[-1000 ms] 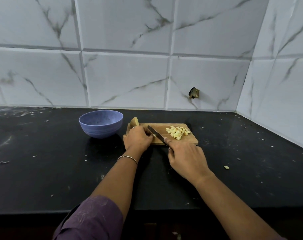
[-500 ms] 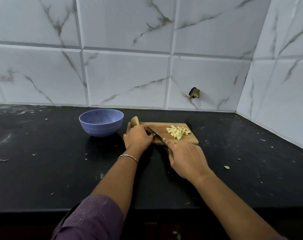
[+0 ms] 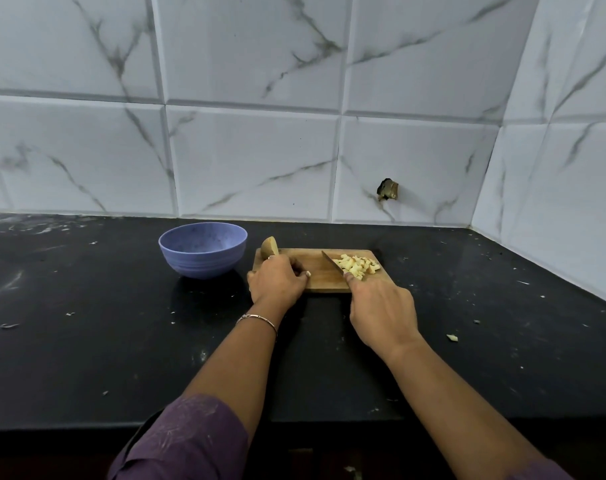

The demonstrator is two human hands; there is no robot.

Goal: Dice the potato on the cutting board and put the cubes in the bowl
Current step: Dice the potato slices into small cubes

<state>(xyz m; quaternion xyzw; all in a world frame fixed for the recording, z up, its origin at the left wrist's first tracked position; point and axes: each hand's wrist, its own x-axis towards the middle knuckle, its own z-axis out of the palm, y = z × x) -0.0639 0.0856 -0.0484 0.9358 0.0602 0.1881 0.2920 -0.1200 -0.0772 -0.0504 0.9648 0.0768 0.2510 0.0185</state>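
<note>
A wooden cutting board lies on the black counter. A pile of pale potato cubes sits on its right part. An uncut potato half stands at the board's far left corner. My left hand rests on the board's left part with fingers curled, and a small pale potato piece shows at its thumb tip. My right hand grips the handle of a knife, whose blade lies against the left side of the cube pile. The blue bowl stands left of the board, and I see nothing in it.
The counter is black, with small scraps scattered over it and one potato bit at the right. Tiled walls close off the back and the right side. The counter's front edge runs just under my forearms.
The knife blade has moved right, from beside my left hand to the edge of the cube pile. My right hand went with it. My left hand has stayed in place.
</note>
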